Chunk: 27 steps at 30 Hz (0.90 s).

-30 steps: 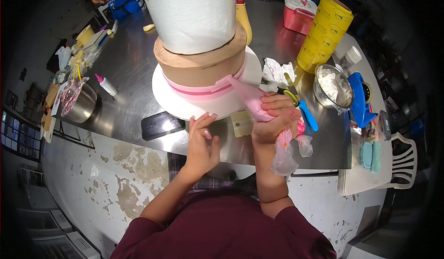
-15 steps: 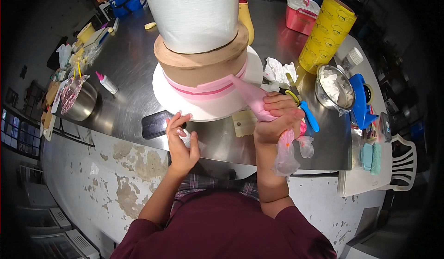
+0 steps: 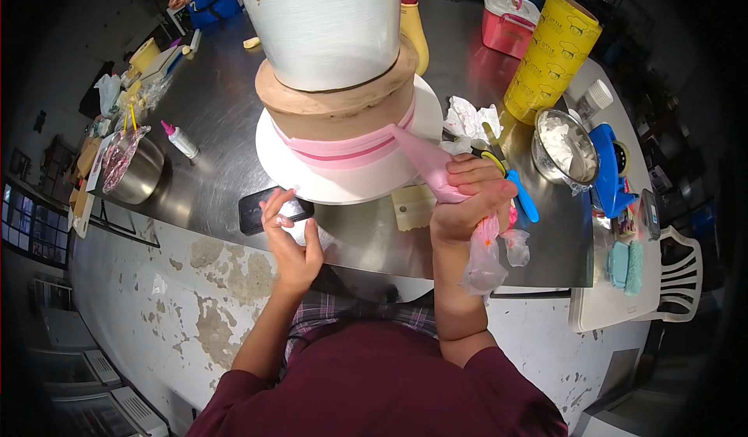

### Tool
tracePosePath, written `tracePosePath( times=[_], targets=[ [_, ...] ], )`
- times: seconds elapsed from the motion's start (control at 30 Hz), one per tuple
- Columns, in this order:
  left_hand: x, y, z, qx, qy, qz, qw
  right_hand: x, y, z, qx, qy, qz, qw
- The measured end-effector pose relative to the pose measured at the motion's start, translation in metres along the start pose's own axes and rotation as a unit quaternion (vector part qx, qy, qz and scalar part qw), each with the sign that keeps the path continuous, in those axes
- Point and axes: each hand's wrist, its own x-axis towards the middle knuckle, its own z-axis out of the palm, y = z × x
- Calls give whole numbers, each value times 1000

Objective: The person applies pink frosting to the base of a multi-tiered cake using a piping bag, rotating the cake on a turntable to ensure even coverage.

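A tiered cake stands on a white round board (image 3: 273, 152). Its upper tier (image 3: 331, 35) is coated white, and the lower tier (image 3: 335, 113) is brown with pink bands of icing (image 3: 343, 155) round its base. My right hand (image 3: 474, 199) is wrapped round a pink piping bag (image 3: 432, 164), whose tip touches the upper edge of the pink icing at the right front. The bag's twisted plastic end hangs below my fist. Near the front of the board, my left hand (image 3: 292, 238) is empty with its fingers apart, partly over a black phone (image 3: 253, 212).
A cream scraper (image 3: 411, 207) and blue-handled tool (image 3: 520, 195) lie by my right hand. Beyond are a bowl of white cream (image 3: 565, 148) and a yellow roll (image 3: 553, 59). At left stand a bottle (image 3: 181, 141) and metal bowl (image 3: 139, 173). A person in blue (image 3: 214, 4) is behind.
The cake has turned slightly on its board, and the pink band's edge now sits differently. My left hand has moved a little left and down, off the board's edge. My right hand hardly moved.
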Motion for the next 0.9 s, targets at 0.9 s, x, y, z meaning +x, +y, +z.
tracePosePath(
  times=[0.9],
  targets=[
    [6,-22,-1,58,19,-13,998,4,4,5,-14,3,14,1000]
  ],
)
